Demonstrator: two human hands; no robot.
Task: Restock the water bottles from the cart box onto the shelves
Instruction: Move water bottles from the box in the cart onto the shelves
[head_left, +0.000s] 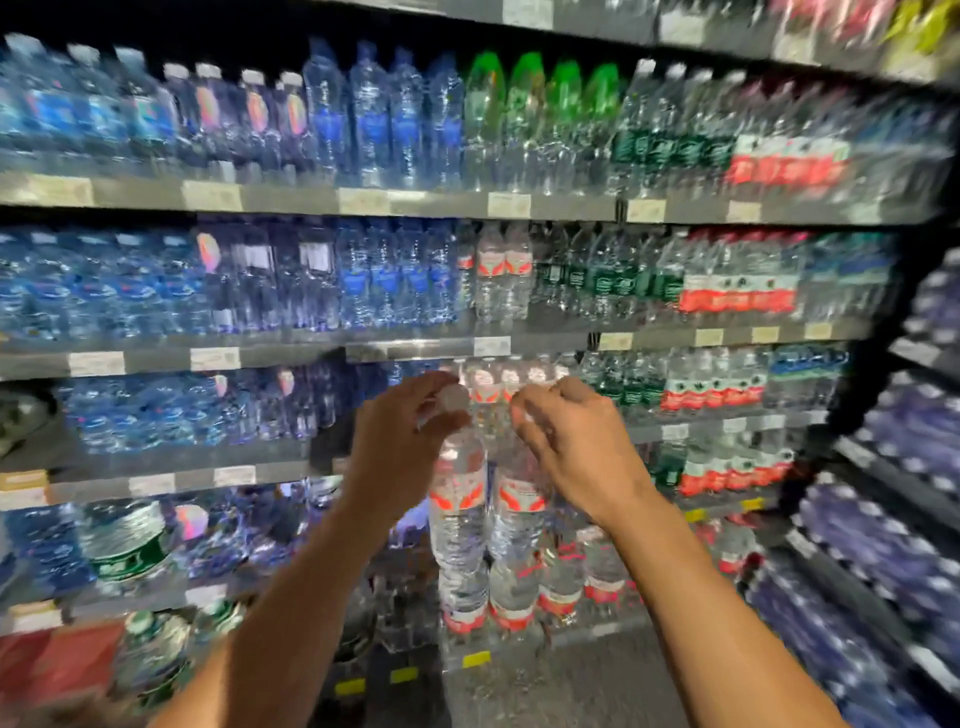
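Observation:
I hold two clear water bottles with red-and-white labels upright in front of the shelves. My left hand (400, 441) grips the white cap and neck of the left bottle (460, 509). My right hand (576, 441) is closed around the top of the right bottle (519, 512). Both bottles hang side by side, touching, just below the third shelf (675, 431), where bottles of the same brand (498, 384) stand. The cart box is not in view.
Rows of blue, green and red-labelled bottles fill several shelves (291, 200). Same-brand bottles (514, 597) stand on a low shelf under my hands. Large jugs (124, 545) sit at lower left. Another rack of purple-labelled bottles (883, 545) runs along the right.

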